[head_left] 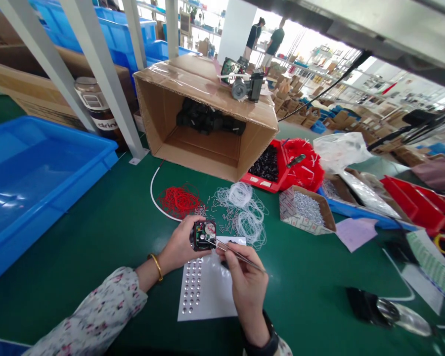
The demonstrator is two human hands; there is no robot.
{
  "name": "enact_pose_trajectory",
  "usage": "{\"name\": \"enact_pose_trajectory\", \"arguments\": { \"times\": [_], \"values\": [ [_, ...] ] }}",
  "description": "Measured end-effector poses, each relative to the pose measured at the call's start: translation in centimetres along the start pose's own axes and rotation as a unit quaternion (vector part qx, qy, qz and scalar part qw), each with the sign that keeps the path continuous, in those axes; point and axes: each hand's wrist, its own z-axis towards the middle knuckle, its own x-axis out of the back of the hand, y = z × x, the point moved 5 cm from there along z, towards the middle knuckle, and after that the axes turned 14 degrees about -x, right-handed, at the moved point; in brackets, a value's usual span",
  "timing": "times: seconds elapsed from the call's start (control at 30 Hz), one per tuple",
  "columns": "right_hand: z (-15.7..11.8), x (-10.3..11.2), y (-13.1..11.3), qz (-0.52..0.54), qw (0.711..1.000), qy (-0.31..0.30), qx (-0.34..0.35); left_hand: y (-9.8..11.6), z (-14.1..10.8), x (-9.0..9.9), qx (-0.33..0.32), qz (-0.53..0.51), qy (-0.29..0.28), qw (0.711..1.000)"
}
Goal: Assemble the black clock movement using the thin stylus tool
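Observation:
My left hand [181,243] is closed around a small black electronic housing [203,235], its open side showing a circuit board and a round part. Metal tweezers [241,255] are pinched in my right hand [247,282], their tips reaching into the lower part of the housing. Below both hands lies a white sheet [211,299] with rows of small round silvery pieces at its left side. A dark item on the sheet is partly hidden behind my right fingers. Just beyond the housing are a pile of red wires [181,201], coils of clear tubing [250,217] and scattered small metal pins.
An open cardboard box [211,153] holding black parts stands ahead, with an electronic assembly [241,81] on top. A blue bin [40,178] is at left. To the right are a red bin [278,173], a small box of screws [307,210] and a hair clipper [389,311]. Two people stand far back.

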Motion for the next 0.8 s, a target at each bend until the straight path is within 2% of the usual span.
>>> {"name": "enact_pose_trajectory", "arguments": {
  "times": [0.07,0.17,0.2,0.23,0.3,0.4,0.43,0.47,0.5,0.53,0.57,0.6,0.67,0.7,0.73,0.77,0.8],
  "values": [
    [0.3,1.8,-1.4,-0.015,0.998,0.046,0.030,-0.2,-0.1,0.0,0.005,0.001,-0.003,1.000],
    [0.9,6.3,-3.7,-0.041,0.977,0.183,0.101,-0.6,-0.2,-0.1,0.012,-0.017,-0.002,1.000],
    [1.1,7.5,-3.9,-0.071,0.970,0.212,0.099,-0.7,-0.3,-0.1,0.015,-0.029,-0.002,0.999],
    [1.3,8.2,-3.7,-0.124,0.966,0.213,0.081,-0.9,-0.3,-0.1,0.019,-0.041,-0.003,0.999],
    [1.6,7.7,-2.4,-0.301,0.941,0.151,0.032,-1.1,-0.3,-0.1,0.028,-0.050,-0.003,0.998],
    [0.8,4.5,1.0,-0.548,0.836,0.033,-0.001,-0.4,0.0,0.3,0.025,-0.006,0.003,1.000],
    [0.5,3.5,2.0,-0.588,0.809,0.021,-0.006,0.2,0.2,0.5,0.014,0.018,0.003,1.000],
    [0.3,2.7,2.7,-0.607,0.794,0.018,-0.014,0.9,0.4,0.7,-0.001,0.044,0.000,0.999],
    [0.2,2.2,3.2,-0.609,0.793,0.021,-0.024,1.7,0.5,0.9,-0.021,0.068,-0.008,0.997],
    [0.2,2.0,3.4,-0.594,0.803,0.028,-0.034,2.5,0.7,0.9,-0.040,0.091,-0.020,0.995],
    [0.3,2.1,3.4,-0.560,0.826,0.037,-0.043,3.3,0.8,0.9,-0.058,0.114,-0.033,0.991],
    [0.5,2.4,3.3,-0.501,0.862,0.041,-0.057,4.0,0.8,0.8,-0.073,0.138,-0.047,0.987],
    [1.0,3.6,3.2,-0.298,0.947,0.022,-0.117,5.0,0.8,0.5,-0.091,0.181,-0.074,0.976],
    [1.1,4.1,3.3,-0.161,0.973,-0.006,-0.166,5.2,0.7,0.2,-0.094,0.198,-0.087,0.972],
    [1.2,4.3,3.5,-0.017,0.974,-0.042,-0.220,5.4,0.7,-0.1,-0.096,0.211,-0.097,0.968],
    [1.2,4.2,3.7,0.114,0.952,-0.078,-0.272,5.5,0.7,-0.4,-0.094,0.219,-0.108,0.965],
    [1.2,3.9,3.9,0.219,0.917,-0.109,-0.314,5.5,0.6,-0.7,-0.090,0.226,-0.117,0.963]
  ]
}}
